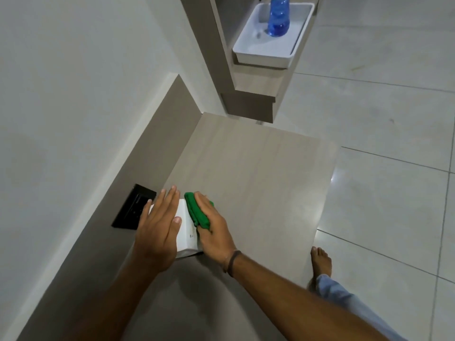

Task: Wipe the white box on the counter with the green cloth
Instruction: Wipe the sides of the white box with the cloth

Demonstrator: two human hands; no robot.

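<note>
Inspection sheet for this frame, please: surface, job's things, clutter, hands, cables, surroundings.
Surface: pale wood-grain counter, bare beyond the work spot.
Job's things: white box on the counter; green cloth pressed on it.
Clutter: nothing seen on the counter.
Hands: left hand flat, steadying the box; right hand pressing the cloth.
Cables: nothing seen; black wall socket empty.
Surroundings: white tray with blue bottle on a shelf; tiled floor.
</note>
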